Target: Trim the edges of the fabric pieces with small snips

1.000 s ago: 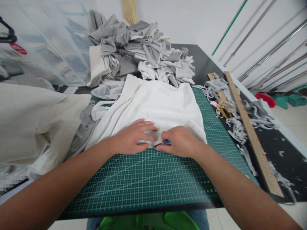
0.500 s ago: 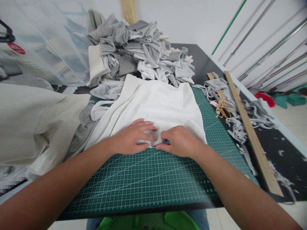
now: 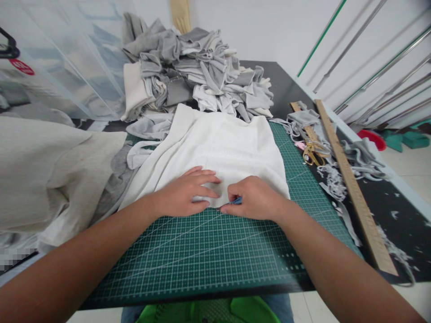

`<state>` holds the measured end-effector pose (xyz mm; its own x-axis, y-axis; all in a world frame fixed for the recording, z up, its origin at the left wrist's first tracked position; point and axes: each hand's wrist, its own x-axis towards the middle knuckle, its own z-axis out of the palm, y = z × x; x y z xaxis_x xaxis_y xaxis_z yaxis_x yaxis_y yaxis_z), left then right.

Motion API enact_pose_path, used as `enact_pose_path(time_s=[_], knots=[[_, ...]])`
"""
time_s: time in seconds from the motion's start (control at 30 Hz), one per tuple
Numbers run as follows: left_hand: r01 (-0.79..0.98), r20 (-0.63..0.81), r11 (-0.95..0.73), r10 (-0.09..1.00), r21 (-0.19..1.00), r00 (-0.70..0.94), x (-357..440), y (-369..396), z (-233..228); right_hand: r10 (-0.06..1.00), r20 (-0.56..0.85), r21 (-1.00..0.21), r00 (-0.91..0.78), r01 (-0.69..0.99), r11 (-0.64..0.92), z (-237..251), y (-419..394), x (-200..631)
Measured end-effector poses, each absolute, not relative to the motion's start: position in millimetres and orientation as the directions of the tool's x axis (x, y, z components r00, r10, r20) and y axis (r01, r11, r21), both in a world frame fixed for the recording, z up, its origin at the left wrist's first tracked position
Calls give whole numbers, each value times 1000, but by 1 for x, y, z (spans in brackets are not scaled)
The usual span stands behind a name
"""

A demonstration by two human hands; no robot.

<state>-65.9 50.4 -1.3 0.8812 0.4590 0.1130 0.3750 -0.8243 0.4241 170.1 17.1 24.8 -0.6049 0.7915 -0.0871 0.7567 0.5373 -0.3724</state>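
A white piece of fabric [image 3: 229, 139] lies spread over a green cutting mat [image 3: 202, 255]. My left hand [image 3: 186, 193] rests flat on its near edge, fingers stretched and spread. Just to the right, my right hand [image 3: 252, 197] is closed around a small blue-handled tool [image 3: 237, 200]. Most of that tool is hidden in the fist; a thin dark tip shows by the fabric's near edge, between the two hands. Its exact kind cannot be made out.
Grey and cream fabrics [image 3: 202, 67] are heaped behind. Beige cloth [image 3: 50, 166] lies at left beside a clear plastic bin [image 3: 77, 58]. On the right are a wooden ruler [image 3: 353, 184], gold-handled scissors [image 3: 313, 154] and fabric scraps [image 3: 333, 179].
My right hand has shifted very slightly right, and more of the blue handle shows. My left hand and the white fabric are nearly unchanged.
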Motion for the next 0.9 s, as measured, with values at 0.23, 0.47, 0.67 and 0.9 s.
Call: enact_pose_path(time_s=[0.23, 0.47, 0.67, 0.9], knots=[[379, 115, -824, 463, 422, 879, -66, 50, -2, 807, -76, -347, -586, 774, 529, 20, 19, 170], [373, 126, -827, 461, 421, 878, -67, 50, -2, 798, -84, -294, -596, 781, 552, 21, 18, 168], [380, 117, -824, 464, 420, 878, -67, 51, -4, 796, -59, -278, -603, 775, 567, 20, 16, 167], [373, 126, -829, 459, 416, 880, -66, 51, -3, 798, -63, -269, -600, 780, 565, 19, 16, 166]])
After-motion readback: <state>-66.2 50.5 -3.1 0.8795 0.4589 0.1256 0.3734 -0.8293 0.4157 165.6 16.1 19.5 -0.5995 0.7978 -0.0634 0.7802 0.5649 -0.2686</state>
